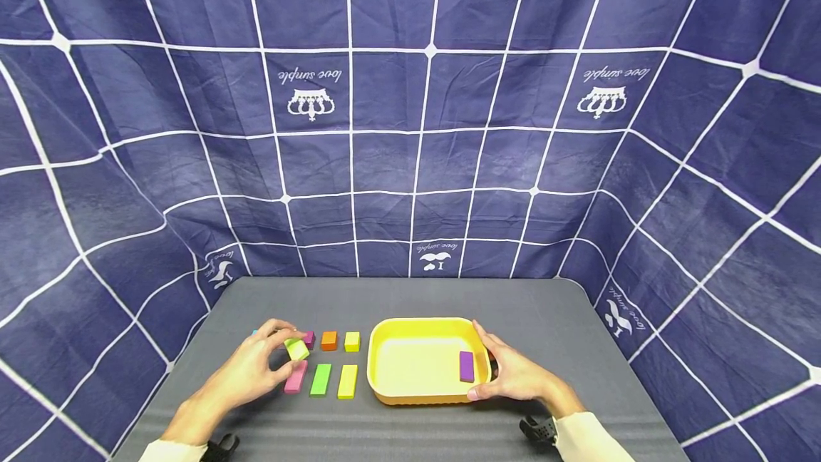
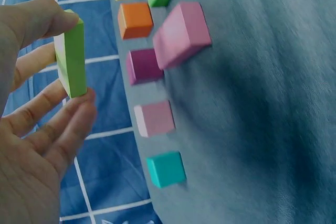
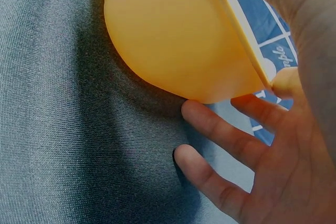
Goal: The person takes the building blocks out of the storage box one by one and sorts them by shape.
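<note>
Lime block (image 1: 296,348), yellow tray (image 1: 385,376), purple block (image 1: 466,366).

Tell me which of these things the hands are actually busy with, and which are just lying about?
In use:
left hand pinching the light green block
right hand gripping the yellow tray
purple block lying in the tray

Lying about:
orange cube
yellow cube
pink bar
green bar
yellow bar
teal cube
</note>
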